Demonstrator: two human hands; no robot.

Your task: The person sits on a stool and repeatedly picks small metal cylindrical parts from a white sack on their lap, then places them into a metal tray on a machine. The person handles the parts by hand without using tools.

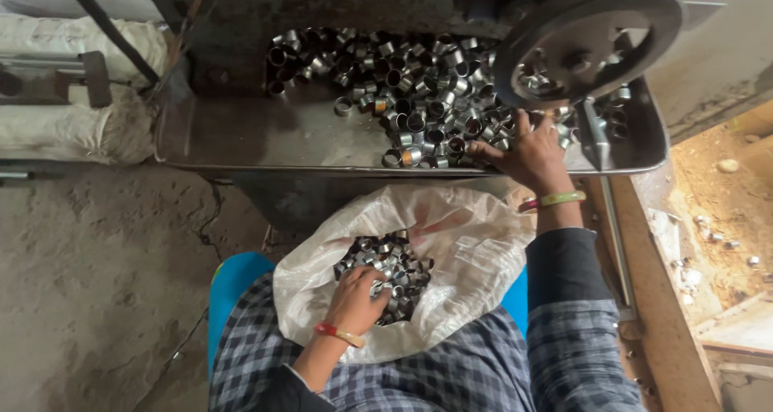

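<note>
Checked sleeves are filling the bottom edge, and one white sack (475, 243) is sitting open on the lap over a blue seat (233, 283). Inside it, metal rings (398, 267), too many to count, are lying in a heap. One left hand (354, 299) is digging in at the heap's seven o'clock, fingers curled around several rings. One right hand (527, 150) is reaching to twelve o'clock onto the metal tray (241, 138), fingertips pressing down on the loose rings (419, 90) piled there; whether it is pinching any, I cannot tell. One dark handwheel (588, 38) is overhanging the tray at one o'clock, hiding some rings.
</note>
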